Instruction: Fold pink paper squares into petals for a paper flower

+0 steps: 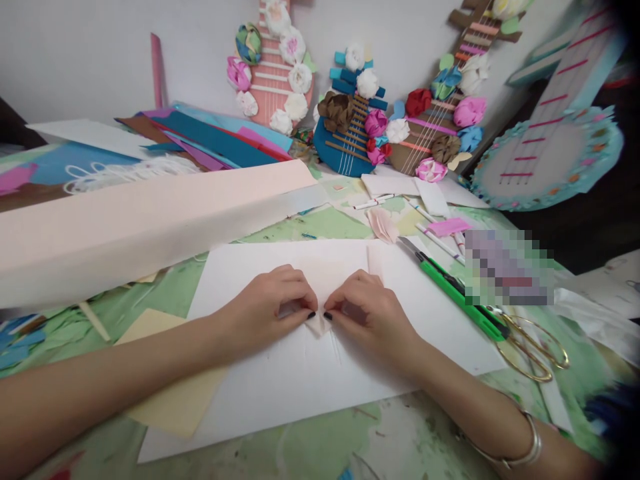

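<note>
Between my two hands a small piece of pale pink paper [323,270] is pinched at its near corner, over a large white sheet [240,407]. My left hand [283,300] grips the paper's left side between thumb and fingers. From the right, my right hand [367,303] pinches it the same way, so the thumbs almost meet. The corner nearest me looks folded to a point. Much of the paper lies behind my fingers. Just beyond the sheet sits a pale pink folded paper petal shape [383,225].
A green utility knife [463,297] with its blade out lies to the right, beside gold-handled scissors [537,343]. A long pale pink sheet [150,207] stretches across the left. Paper-flowered model instruments [345,143] lean against the wall. Yellow paper [185,400] sits under my left forearm.
</note>
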`<state>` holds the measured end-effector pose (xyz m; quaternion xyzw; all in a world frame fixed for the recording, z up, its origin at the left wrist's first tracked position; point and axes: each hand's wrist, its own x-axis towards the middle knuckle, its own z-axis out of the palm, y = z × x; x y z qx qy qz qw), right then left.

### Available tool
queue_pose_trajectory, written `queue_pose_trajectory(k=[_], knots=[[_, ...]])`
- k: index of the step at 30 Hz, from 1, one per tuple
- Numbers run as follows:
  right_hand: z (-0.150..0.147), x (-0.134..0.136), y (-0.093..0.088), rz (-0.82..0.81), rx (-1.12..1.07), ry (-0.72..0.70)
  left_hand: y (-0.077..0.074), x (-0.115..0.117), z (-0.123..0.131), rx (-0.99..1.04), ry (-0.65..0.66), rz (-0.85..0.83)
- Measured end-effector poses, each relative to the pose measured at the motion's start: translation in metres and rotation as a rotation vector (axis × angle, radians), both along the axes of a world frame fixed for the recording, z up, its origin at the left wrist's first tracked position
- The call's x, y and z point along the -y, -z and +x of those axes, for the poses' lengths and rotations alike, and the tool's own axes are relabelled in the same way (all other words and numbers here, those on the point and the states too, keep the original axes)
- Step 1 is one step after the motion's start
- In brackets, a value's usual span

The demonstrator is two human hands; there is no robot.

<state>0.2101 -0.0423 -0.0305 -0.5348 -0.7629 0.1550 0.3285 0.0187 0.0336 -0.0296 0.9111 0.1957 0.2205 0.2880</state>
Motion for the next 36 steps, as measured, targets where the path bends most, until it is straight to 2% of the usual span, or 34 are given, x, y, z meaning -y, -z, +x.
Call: queue_pose_trajectory(k=[9,18,22,27,31,36], knots=[[0.001,0.003,0.003,0.015,-0.016,-0.044,0.005,0.012,-0.005,0.116,0.077,0.304],[0.002,0.004,0.003,0.051,-0.009,-0.046,0.004,0.014,-0.005,0.079,0.088,0.427],[0.003,0.005,0.004,0.051,-0.013,-0.06,0.003,0.016,-0.006,0.016,0.147,0.604],[0.003,0.005,0.004,0.039,-0.019,-0.076,0.001,0.023,-0.01,-0.051,0.143,0.827],[0.003,0.004,0.003,0.013,-0.013,-0.072,0.001,0.026,-0.012,-0.076,0.164,0.854],[0.002,0.004,0.002,0.0,-0.022,-0.067,0.002,0.026,-0.013,-0.061,0.158,0.759]])
